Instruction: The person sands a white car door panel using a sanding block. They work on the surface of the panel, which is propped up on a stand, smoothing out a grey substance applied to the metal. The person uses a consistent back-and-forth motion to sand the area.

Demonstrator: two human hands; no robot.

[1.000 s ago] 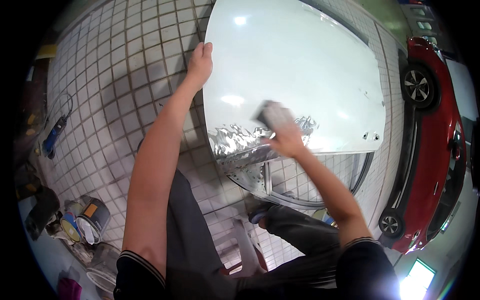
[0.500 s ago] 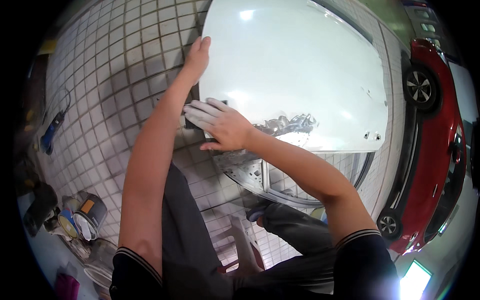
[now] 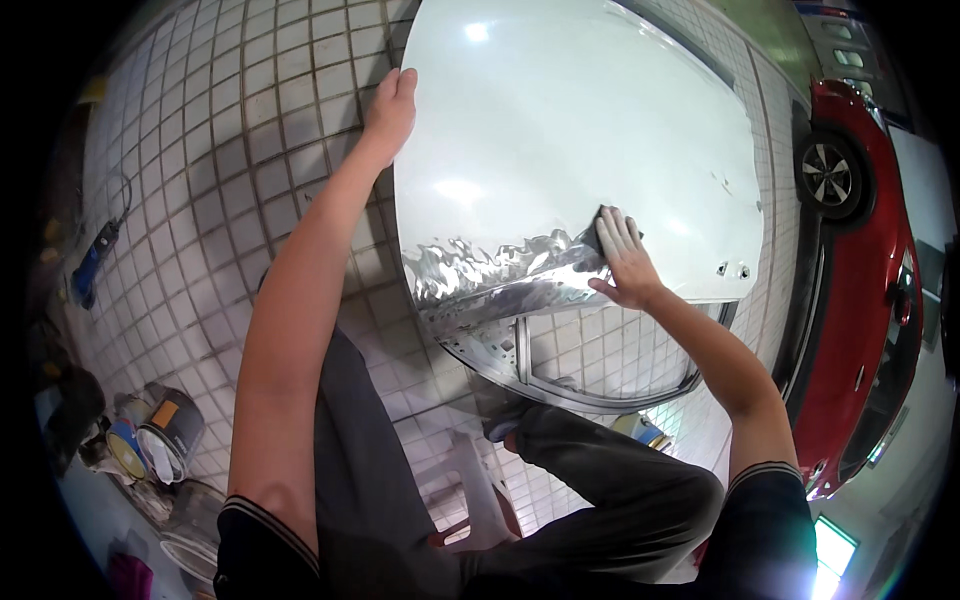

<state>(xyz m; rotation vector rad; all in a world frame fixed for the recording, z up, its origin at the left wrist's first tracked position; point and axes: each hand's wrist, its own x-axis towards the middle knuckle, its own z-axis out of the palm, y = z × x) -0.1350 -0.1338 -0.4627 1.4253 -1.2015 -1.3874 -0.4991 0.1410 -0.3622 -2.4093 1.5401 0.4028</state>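
A white car door lies in front of me, its outer panel up and its window frame toward me. Along its near side runs a stripped, shiny bare-metal band, bordered by wavy patches. My left hand grips the panel's left edge, fingers curled around it with the thumb side on top. Toward the right end of the bare band, my right hand presses a dark piece of sandpaper flat against the surface. Its fingers lie extended over the sheet and look whitened with dust. Most of the sandpaper is hidden beneath them.
White tiles cover the floor. A blue-and-black corded power tool lies at far left, with open cans below it. A light plastic stool stands between my legs. A red car is parked at right.
My right hand has slid the sandpaper from the door's left edge rightward along the bare band, uncovering the metal at left. My left hand keeps its grip on the edge.
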